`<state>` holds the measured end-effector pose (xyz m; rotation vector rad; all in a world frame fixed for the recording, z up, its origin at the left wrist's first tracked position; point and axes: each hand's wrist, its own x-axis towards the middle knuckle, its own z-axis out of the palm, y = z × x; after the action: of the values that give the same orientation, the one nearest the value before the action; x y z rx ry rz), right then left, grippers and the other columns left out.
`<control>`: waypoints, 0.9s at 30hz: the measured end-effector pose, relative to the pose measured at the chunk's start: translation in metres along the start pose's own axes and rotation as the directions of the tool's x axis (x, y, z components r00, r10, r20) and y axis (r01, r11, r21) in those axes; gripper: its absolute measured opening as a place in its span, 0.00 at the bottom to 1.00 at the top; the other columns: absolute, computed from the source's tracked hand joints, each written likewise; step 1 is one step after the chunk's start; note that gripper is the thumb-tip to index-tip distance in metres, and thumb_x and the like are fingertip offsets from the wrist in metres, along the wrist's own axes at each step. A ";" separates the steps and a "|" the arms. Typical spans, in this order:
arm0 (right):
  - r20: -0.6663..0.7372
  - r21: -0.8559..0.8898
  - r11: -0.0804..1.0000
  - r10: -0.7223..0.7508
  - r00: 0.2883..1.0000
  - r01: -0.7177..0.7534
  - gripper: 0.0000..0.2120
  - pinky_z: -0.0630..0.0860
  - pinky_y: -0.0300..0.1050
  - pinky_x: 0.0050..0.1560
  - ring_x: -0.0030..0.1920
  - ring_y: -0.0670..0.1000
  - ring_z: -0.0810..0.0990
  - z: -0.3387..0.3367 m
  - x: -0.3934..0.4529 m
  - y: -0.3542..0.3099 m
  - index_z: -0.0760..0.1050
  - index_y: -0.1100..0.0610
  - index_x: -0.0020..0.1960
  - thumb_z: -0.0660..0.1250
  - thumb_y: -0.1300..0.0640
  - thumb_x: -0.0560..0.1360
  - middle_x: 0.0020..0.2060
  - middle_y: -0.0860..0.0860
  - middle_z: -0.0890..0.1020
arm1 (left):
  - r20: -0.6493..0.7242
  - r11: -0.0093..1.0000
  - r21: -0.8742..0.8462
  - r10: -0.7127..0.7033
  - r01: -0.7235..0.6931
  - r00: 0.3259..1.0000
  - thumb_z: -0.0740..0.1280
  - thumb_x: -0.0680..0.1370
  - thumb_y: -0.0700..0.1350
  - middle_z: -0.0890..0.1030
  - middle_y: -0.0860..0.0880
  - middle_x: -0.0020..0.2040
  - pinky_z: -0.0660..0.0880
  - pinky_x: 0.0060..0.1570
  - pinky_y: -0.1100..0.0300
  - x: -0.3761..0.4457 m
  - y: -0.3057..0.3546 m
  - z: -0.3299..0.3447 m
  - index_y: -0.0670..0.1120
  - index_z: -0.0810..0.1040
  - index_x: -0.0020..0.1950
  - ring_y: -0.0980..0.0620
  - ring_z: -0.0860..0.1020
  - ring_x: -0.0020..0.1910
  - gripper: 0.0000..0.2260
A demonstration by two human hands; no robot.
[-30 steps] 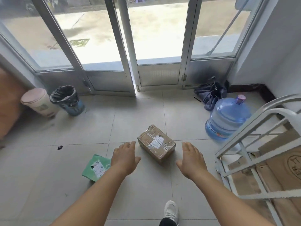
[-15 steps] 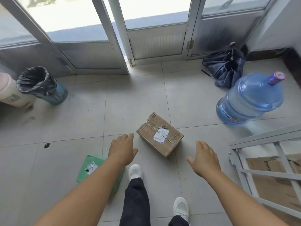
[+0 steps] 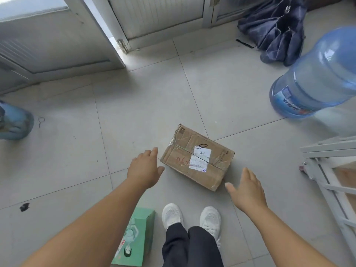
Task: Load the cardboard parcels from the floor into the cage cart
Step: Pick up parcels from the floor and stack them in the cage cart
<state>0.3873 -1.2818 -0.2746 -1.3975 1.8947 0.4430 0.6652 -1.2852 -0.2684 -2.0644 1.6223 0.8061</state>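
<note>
A taped brown cardboard parcel [image 3: 196, 156] with a white label lies on the tiled floor in front of my feet. My left hand [image 3: 144, 168] hovers just left of it, fingers straight and spread, not touching it. My right hand [image 3: 247, 189] is open too, just off the parcel's near right corner, holding nothing. A green box [image 3: 134, 237] lies on the floor under my left forearm. The white cage cart [image 3: 327, 170] shows its corner frame at the right edge, with brown cardboard inside.
A big blue water jug [image 3: 316, 78] stands at the right, beyond the cart. A dark folded umbrella [image 3: 277, 29] lies by the glass doors [image 3: 154, 18]. A blue bin [image 3: 13, 122] is at the left edge. My white shoes [image 3: 190, 216] stand behind the parcel.
I have stepped closer and bent down, so the parcel looks much larger. Both hands have come down to either side of it. The green box now lies beside my left foot.
</note>
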 end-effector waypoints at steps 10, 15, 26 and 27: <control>0.047 0.179 0.974 0.129 0.990 -0.136 0.41 0.61 0.51 0.70 0.75 0.59 0.58 0.097 0.128 0.012 0.46 0.61 0.78 0.65 0.45 0.77 0.77 0.56 0.56 | 0.087 0.989 -0.146 -0.010 0.022 0.996 0.63 0.79 0.55 0.62 0.46 0.75 0.65 0.65 0.50 0.135 0.013 0.101 0.45 0.47 0.79 0.44 0.65 0.71 0.36; 0.030 0.298 0.936 0.188 0.982 -0.188 0.44 0.67 0.55 0.67 0.72 0.60 0.65 0.137 0.172 0.019 0.48 0.61 0.77 0.68 0.43 0.74 0.75 0.57 0.62 | 0.055 0.970 -0.240 -0.029 0.042 0.998 0.70 0.73 0.53 0.68 0.46 0.69 0.71 0.58 0.49 0.186 0.021 0.133 0.47 0.54 0.75 0.43 0.71 0.64 0.37; 0.025 0.491 0.835 0.274 0.961 -0.250 0.48 0.68 0.49 0.64 0.70 0.58 0.69 0.138 0.159 0.017 0.39 0.53 0.79 0.70 0.47 0.74 0.75 0.54 0.65 | -0.034 0.907 -0.417 -0.073 0.052 0.997 0.77 0.66 0.49 0.75 0.49 0.60 0.74 0.54 0.49 0.176 0.021 0.125 0.49 0.64 0.66 0.45 0.76 0.56 0.34; 0.020 0.498 0.831 0.272 0.962 -0.246 0.48 0.68 0.49 0.64 0.70 0.57 0.69 0.128 0.149 0.018 0.39 0.52 0.79 0.71 0.48 0.74 0.75 0.54 0.64 | -0.041 0.904 -0.425 -0.077 0.052 0.996 0.77 0.66 0.49 0.75 0.49 0.60 0.74 0.54 0.49 0.165 0.023 0.117 0.49 0.64 0.67 0.45 0.76 0.56 0.34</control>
<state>0.3939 -1.2928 -0.4719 -0.8196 2.0606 0.0271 0.6468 -1.3409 -0.4634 -2.4391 1.4959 1.1722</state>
